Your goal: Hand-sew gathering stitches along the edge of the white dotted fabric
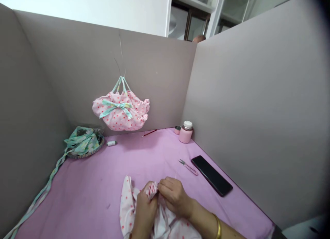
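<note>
White fabric with pink-red dots lies bunched at the front of the pink-covered table. My left hand is closed around a gathered part of it, which puckers out above the thumb. Against that gathered edge, my right hand is pinched; its fingertips meet the fabric beside my left hand, and whatever small thing they hold is too small to make out. A gold bangle circles my right wrist.
A dotted pink bag with a green bow hangs on the grey partition. Around the table are a basket with green fabric, a thread spool, a pink jar, thread snips and a black phone.
</note>
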`<act>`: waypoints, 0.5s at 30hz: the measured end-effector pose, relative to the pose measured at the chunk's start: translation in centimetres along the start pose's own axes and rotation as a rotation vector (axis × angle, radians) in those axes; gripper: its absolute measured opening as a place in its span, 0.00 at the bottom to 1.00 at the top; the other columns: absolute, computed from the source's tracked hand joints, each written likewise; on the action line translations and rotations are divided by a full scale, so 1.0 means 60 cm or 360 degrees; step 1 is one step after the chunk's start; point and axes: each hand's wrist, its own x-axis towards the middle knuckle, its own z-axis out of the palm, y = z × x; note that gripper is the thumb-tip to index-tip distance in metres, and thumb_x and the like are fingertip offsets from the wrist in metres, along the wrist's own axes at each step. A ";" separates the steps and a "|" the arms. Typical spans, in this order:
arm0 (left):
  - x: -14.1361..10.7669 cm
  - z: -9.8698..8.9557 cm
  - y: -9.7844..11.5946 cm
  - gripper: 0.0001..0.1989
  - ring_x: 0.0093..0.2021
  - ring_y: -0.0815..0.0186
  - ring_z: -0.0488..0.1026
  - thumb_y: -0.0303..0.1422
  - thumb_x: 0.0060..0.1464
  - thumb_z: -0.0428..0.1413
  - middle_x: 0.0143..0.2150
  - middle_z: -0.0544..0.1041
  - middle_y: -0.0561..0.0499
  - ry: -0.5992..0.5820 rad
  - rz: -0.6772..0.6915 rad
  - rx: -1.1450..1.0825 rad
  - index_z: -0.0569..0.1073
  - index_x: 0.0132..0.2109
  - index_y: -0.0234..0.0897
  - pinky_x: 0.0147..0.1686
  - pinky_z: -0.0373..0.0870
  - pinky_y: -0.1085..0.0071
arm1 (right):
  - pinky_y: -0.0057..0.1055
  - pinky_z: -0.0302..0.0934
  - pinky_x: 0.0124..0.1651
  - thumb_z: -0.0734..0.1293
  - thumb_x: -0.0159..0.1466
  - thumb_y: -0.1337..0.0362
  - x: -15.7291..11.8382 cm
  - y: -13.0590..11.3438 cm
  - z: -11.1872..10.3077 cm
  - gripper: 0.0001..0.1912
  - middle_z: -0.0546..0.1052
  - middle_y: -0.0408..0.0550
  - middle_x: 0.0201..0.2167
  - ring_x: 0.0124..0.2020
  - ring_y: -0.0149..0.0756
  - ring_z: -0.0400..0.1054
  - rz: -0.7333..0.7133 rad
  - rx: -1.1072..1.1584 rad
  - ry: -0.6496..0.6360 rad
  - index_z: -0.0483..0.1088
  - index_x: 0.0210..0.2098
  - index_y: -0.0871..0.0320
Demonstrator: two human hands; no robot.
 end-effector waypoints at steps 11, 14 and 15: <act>-0.025 -0.012 -0.010 0.10 0.33 0.60 0.69 0.23 0.53 0.50 0.32 0.73 0.46 0.0164 0.1043 0.0454 0.69 0.42 0.37 0.31 0.65 0.66 | 0.29 0.58 0.29 0.55 0.63 0.75 -0.016 -0.033 0.023 0.09 0.66 0.45 0.24 0.27 0.33 0.61 0.0527 0.0555 0.0558 0.63 0.34 0.57; -0.024 -0.014 -0.020 0.12 0.34 0.59 0.69 0.23 0.52 0.51 0.34 0.74 0.46 0.0123 0.1078 0.0410 0.70 0.43 0.38 0.33 0.65 0.65 | 0.30 0.59 0.30 0.55 0.63 0.75 -0.016 -0.036 0.020 0.09 0.66 0.46 0.25 0.27 0.34 0.61 0.0543 0.0527 0.0558 0.62 0.34 0.57; -0.024 -0.014 -0.021 0.11 0.34 0.59 0.69 0.24 0.51 0.51 0.34 0.75 0.46 0.0112 0.1055 0.0387 0.71 0.42 0.38 0.34 0.65 0.65 | 0.30 0.59 0.30 0.55 0.63 0.75 -0.016 -0.036 0.019 0.09 0.66 0.46 0.25 0.28 0.34 0.61 0.0540 0.0511 0.0544 0.62 0.34 0.57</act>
